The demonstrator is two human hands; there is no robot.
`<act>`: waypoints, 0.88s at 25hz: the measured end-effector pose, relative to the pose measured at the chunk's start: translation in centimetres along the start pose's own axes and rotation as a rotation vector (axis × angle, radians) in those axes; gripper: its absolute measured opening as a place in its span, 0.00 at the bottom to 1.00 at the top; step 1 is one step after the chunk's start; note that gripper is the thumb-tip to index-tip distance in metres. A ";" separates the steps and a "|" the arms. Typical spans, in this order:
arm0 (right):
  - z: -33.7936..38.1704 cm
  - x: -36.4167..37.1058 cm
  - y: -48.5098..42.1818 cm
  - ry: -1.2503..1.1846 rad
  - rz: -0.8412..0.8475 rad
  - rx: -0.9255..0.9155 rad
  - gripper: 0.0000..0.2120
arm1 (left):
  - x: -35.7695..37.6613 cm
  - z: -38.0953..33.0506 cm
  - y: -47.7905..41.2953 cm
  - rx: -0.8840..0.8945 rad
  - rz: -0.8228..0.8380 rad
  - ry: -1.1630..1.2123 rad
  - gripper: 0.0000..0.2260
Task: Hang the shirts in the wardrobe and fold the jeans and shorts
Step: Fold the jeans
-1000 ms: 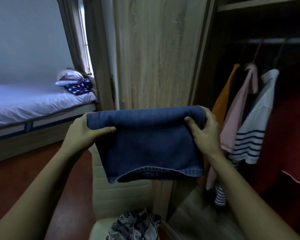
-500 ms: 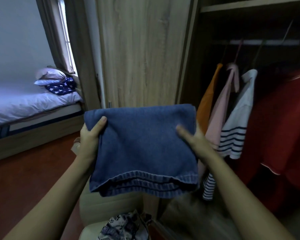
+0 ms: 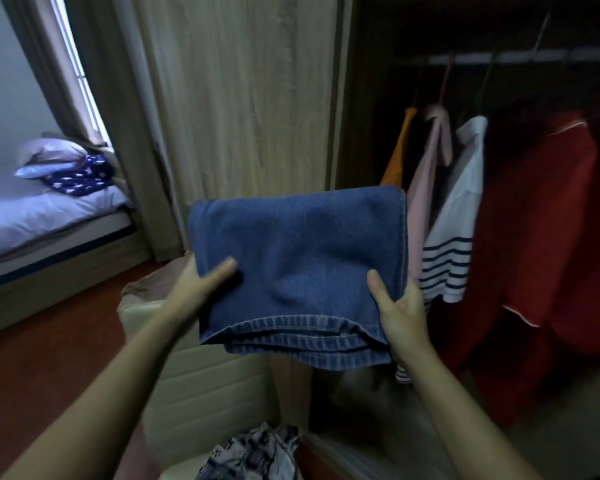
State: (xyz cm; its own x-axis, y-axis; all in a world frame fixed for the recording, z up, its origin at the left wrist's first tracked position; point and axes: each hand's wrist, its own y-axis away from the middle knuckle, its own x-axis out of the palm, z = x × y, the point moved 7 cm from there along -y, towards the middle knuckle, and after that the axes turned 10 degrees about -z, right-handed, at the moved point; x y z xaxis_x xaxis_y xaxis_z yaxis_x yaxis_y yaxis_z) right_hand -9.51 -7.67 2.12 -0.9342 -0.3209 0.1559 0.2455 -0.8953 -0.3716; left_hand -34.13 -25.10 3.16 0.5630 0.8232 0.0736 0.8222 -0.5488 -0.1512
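A folded pair of blue jeans (image 3: 298, 251) lies flat across both my hands at chest height, hems toward me. My left hand (image 3: 201, 289) grips its left edge, thumb on top and fingers underneath. My right hand (image 3: 395, 306) holds the right edge the same way. In the open wardrobe (image 3: 413, 36) to the right hang an orange shirt (image 3: 397, 154), a pink shirt (image 3: 426, 188), a white striped shirt (image 3: 458, 223) and a red garment (image 3: 541, 230). A patterned garment (image 3: 253, 455) lies on the chair seat below.
A beige chair (image 3: 201, 386) stands right under the jeans, its back toward the wardrobe door (image 3: 243, 98). A bed (image 3: 42, 216) with a pillow and a star-print cloth sits at the left by the curtain (image 3: 94, 81). Red-brown floor (image 3: 49, 341) stretches between bed and chair.
The jeans went from hanging by their top fold to lying flat on my hands. Both hands slid down to the side edges. My view turned right toward the wardrobe.
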 end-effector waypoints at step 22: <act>38.5 -19.9 -21.0 0.797 -0.790 -0.799 0.17 | 36.1 -37.8 -5.8 0.941 -0.116 -0.018 0.13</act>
State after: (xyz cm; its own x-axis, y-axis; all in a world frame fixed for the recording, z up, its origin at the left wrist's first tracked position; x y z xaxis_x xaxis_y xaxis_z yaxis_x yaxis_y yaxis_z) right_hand 13.94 5.63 42.05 -0.7155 0.6902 0.1084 -0.3756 -0.2491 -0.8927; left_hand -15.42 2.27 43.95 0.4740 0.8717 0.1243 0.4633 -0.1269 -0.8771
